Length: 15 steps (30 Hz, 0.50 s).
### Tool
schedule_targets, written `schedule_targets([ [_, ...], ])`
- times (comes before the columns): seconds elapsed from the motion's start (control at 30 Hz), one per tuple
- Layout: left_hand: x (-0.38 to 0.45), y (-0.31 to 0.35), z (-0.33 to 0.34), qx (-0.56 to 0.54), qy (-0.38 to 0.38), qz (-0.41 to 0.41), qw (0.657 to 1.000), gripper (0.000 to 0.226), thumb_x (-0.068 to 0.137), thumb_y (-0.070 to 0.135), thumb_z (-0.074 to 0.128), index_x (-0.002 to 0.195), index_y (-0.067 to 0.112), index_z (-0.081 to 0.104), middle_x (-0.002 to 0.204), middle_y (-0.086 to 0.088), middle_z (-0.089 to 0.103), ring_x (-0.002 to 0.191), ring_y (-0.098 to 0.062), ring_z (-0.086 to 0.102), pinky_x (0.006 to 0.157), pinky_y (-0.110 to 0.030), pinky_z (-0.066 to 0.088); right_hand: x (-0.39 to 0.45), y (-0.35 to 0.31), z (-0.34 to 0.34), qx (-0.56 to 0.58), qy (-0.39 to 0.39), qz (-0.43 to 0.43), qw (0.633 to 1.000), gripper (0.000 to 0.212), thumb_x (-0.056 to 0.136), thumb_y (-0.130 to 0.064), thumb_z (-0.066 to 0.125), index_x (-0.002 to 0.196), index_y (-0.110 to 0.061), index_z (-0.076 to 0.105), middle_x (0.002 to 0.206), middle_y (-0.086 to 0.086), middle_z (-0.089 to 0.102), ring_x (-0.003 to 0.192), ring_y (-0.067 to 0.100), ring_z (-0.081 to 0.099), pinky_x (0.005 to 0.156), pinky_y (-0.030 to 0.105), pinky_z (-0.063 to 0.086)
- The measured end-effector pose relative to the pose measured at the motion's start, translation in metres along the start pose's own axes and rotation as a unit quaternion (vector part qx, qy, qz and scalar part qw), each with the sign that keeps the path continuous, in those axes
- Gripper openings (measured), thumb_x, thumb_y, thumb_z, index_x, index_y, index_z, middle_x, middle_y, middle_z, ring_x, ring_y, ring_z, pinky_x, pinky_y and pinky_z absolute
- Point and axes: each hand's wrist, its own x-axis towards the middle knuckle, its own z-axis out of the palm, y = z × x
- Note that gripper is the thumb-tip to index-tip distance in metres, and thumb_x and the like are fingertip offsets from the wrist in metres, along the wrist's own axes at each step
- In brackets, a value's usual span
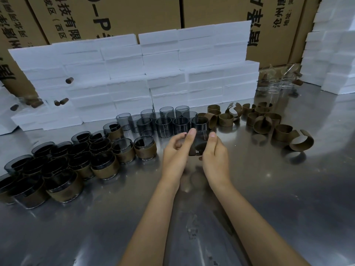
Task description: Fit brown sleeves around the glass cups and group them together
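Glass cup (198,143) between both hands — left hand (177,148), right hand (215,150)

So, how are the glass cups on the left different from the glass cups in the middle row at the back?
The dark glass cups on the left each wear a brown sleeve; the bare smoky glass cups in the middle have none. The left group is larger and lies nearer the person; the bare cups stand next to the white foam blocks. Both stand upright on the metal table.

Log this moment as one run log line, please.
both hands hold cup | sleeved cups left | loose sleeves right
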Motion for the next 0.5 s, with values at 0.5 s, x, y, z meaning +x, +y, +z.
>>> schedule_targets([
  [0.5,-0.002,-0.001,-0.002,-0.046,-0.056,-0.012,0.997,0.067,0.091,0.083,0.037,0.106,0.034,0.080,0.110,0.005,0.079,0.106,-0.010,0.073,0.093,-0.037,0.056,-0.008,-0.004,0.000,0.038,-0.195,0.061,0.978,0.058,0.071,-0.091,0.050,0.116,-0.056,0.059,0.098,-0.041,0.068,0.093,-0.024,0.061,0.073,0.002,0.044],
])
